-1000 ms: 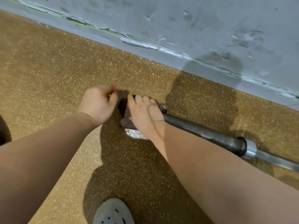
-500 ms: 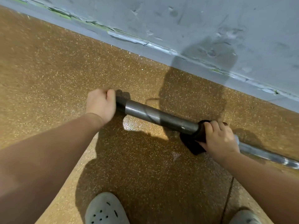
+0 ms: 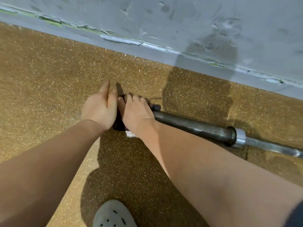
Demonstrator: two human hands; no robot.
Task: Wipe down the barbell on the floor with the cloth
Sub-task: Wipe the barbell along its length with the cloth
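No legible txt, labels, nos. in view.

right hand [image 3: 136, 112] around cloth [image 3: 118, 125] on barbell [image 3: 193, 126]

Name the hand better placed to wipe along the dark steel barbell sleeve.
Right: the right hand grips the dark cloth round the dark steel barbell sleeve; the left hand lies open beside it.

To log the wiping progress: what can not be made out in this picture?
Head view only:
- barbell end: covered by the cloth and right hand.
- barbell shaft: cut off at the right edge.
- cloth: mostly under the right hand.
- left hand: contact with the barbell hidden.
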